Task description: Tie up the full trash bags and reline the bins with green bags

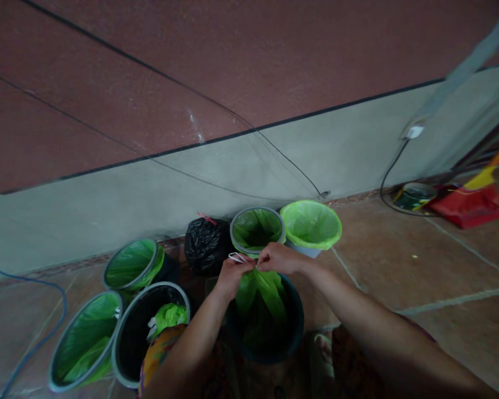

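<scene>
The wall (316, 50) is red above a dark stripe (336, 108) and pale grey below, with thin dark cables (254, 129) slanting across it. At right, a black cord (382, 188) descends from a white fitting (415, 132); a dark tin (414, 196) stands beside a red dustpan (468, 208). At left, a blue hose or cord (65, 305) curves over the tiled floor (453, 271).

Bins (298, 324) and a black bag (204, 244) stand on tiled floor (382, 263).

No readable text, labels, brands, numbers or signs
</scene>
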A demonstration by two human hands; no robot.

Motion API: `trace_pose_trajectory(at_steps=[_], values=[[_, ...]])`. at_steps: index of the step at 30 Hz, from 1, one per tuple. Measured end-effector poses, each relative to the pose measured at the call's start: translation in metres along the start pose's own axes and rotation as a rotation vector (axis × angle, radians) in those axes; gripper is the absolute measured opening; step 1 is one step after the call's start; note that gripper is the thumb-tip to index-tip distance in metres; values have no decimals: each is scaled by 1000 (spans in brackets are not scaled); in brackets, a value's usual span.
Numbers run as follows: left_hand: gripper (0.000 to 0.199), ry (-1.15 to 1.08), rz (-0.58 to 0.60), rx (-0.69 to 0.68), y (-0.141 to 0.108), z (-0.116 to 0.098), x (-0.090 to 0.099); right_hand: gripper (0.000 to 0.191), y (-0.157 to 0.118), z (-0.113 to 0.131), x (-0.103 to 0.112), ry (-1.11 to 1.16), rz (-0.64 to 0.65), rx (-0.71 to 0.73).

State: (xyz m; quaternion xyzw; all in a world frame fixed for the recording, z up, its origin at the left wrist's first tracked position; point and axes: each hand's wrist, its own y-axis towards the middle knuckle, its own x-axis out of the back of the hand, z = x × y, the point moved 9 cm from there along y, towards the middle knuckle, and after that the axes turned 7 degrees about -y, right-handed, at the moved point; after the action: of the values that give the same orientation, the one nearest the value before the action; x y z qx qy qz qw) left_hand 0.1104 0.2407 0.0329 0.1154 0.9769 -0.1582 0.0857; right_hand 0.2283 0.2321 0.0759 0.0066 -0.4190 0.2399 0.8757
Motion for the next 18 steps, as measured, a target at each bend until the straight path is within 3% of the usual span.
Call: trace_pose_trajectory(at_steps=[3, 6, 10, 14, 18], values=[[9, 178, 7, -125, 0, -11, -2, 20, 3, -7, -3, -94, -1, -54], [3, 310, 61, -229, -2, -20, -10, 25, 5, -9, 3, -206, -81, -109], [10, 408, 67, -395, -8, -31, -17, 29, 9, -6, -3, -239, -77, -107], [19, 512, -3, -565, -15, -38, -18, 27, 15, -9, -19, -131, -17, -76], [12, 584, -103, -596, -15, -37, -11, 23, 20, -20, -30, 39, 0, -77]])
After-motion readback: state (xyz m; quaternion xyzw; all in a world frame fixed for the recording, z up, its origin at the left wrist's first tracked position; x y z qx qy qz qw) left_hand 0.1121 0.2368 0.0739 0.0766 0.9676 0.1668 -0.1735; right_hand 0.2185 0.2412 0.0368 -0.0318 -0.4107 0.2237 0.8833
